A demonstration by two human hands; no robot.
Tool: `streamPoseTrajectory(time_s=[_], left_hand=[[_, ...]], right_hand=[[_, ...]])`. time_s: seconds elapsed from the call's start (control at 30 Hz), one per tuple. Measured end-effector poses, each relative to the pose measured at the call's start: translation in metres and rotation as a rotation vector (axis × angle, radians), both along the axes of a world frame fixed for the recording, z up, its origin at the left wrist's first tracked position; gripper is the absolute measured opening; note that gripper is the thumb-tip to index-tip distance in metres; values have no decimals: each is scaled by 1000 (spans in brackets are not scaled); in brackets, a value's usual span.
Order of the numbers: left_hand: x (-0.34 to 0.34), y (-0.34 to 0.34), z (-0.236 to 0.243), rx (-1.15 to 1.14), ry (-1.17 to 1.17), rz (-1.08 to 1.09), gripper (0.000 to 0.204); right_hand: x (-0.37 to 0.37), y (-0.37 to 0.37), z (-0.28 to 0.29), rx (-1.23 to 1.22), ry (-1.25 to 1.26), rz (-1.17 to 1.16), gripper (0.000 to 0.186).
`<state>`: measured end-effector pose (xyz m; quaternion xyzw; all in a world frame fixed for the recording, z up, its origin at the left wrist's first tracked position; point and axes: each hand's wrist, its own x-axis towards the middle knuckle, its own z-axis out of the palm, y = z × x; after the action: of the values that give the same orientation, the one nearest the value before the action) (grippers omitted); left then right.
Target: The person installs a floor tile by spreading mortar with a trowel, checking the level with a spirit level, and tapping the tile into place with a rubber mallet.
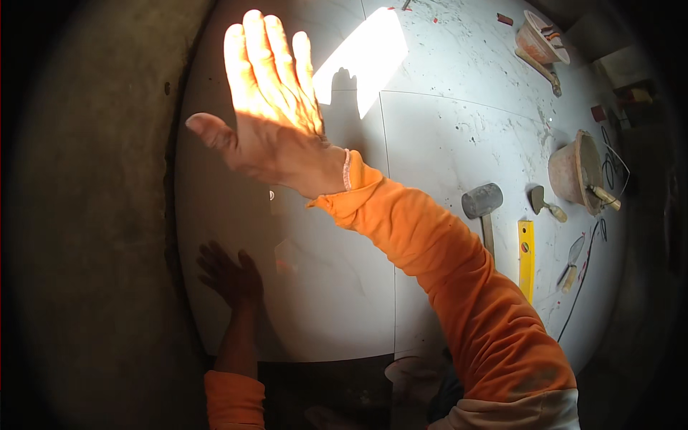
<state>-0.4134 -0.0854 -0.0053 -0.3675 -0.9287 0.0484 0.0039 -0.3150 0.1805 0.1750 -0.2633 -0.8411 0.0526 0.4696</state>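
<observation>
My right hand (276, 129) is raised over the floor tiles, fingers stretched upward and thumb out to the left. It holds nothing, and bright light falls on its fingers. Its shadow shows on the pale tiles (315, 265). Lower left, in shade, my left hand (233, 276) has its fingers spread near the tiles' left edge. It appears to rest flat on the surface. A rubber mallet (482, 201) with a dark grey head lies right of my right forearm, its handle partly hidden by the orange sleeve.
On the right are a yellow spirit level (527, 261), a trowel (546, 204), another trowel (571, 265) and a bucket (570, 172) with a wooden handle sticking out. Another bucket (537, 39) stands at the far right. A rough concrete wall (93, 215) borders the tiles on the left.
</observation>
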Motion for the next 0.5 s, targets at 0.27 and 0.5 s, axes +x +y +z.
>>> streamPoseTrajectory(time_s=[0.27, 0.5], left_hand=[[8, 1, -12, -20, 20, -37, 73], [25, 19, -5, -2, 3, -134, 76]], right_hand=[[85, 19, -180, -472, -652, -310, 84], [53, -36, -177, -501, -714, -171, 89]])
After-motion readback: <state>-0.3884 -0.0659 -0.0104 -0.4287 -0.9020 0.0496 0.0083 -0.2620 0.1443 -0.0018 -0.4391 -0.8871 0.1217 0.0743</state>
